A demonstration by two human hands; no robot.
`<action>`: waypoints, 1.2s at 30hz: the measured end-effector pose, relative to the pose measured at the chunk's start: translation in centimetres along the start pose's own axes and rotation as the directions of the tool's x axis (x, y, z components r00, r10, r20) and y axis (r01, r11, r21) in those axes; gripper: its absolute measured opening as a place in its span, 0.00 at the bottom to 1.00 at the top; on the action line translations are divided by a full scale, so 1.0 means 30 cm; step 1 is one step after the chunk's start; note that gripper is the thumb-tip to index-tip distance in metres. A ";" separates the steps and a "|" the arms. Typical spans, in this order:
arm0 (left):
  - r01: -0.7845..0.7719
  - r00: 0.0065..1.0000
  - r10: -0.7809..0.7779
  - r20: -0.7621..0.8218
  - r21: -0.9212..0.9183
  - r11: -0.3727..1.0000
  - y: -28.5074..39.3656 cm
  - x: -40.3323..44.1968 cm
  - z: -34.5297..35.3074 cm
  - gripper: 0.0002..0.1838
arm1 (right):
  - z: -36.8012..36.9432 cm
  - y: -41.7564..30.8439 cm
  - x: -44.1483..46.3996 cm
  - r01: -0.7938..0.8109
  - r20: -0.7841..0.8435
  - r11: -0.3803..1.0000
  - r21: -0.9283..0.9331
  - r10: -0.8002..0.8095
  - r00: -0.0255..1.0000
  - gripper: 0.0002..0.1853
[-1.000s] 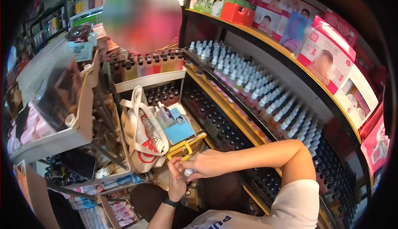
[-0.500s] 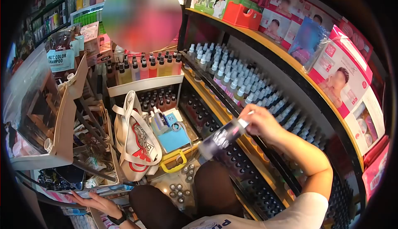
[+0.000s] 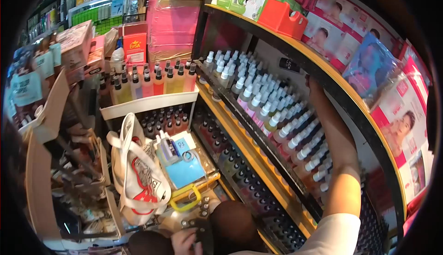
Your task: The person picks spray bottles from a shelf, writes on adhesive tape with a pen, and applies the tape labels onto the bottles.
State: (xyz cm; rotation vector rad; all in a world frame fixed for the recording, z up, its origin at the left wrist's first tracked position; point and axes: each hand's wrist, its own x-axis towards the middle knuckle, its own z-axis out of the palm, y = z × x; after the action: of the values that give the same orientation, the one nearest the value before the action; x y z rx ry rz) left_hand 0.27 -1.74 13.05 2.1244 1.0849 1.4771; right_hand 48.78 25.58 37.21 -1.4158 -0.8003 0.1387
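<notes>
My right hand (image 3: pixel 315 88) reaches deep into the upper shelf bay, in shadow above the rows of spray bottles (image 3: pixel 263 112). It appears closed round one end of a tilted bottle with a dark label (image 3: pixel 290 64), close under the board above; the fingers are hard to see. Low at the front, my left hand (image 3: pixel 184 242) is over my lap with curled, blurred fingers, beside a dark shape that I cannot make out. Between the shelf and a canvas tote bag (image 3: pixel 145 181) lie a blue card (image 3: pixel 185 172), a small bottle (image 3: pixel 169 147) and a roll of tape (image 3: pixel 190 156).
A black shelf edge (image 3: pixel 277 156) runs along the bottle rows. Pink boxes (image 3: pixel 401 130) and a red holder (image 3: pixel 282 19) stand on the board above. Dark-capped bottles (image 3: pixel 159 82) fill a white-fronted rack. A yellow handle (image 3: pixel 187 198) sticks out by my knees.
My right hand has carried the dark bottle from over my knee up and back into the shelf. The left hand has moved from the far left to my lap. The view has shifted.
</notes>
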 end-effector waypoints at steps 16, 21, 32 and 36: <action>0.488 0.711 -0.414 0.569 0.024 0.872 -0.300 0.037 0.187 0.11 | 0.327 0.133 0.496 0.359 0.466 0.552 -0.753 0.063 0.882 0.12; 0.524 0.684 -0.463 0.564 0.063 0.850 -0.340 0.005 0.222 0.11 | 0.444 0.131 0.370 0.506 0.536 0.190 -0.842 0.174 0.826 0.13; 0.514 0.658 -0.470 0.588 0.105 0.851 -0.363 -0.021 0.248 0.10 | 0.458 0.284 0.360 0.474 0.469 -0.108 -0.874 0.069 0.880 0.19; 0.509 0.653 -0.478 0.588 0.127 0.851 -0.372 -0.044 0.248 0.10 | 0.468 0.284 0.356 0.479 0.466 -0.122 -0.869 0.122 0.876 0.19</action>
State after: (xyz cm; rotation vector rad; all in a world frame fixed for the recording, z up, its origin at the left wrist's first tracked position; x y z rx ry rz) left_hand 2.33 5.66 1.98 1.8320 1.2049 0.4980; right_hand 51.79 44.49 33.10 -2.8126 -1.6769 -0.6421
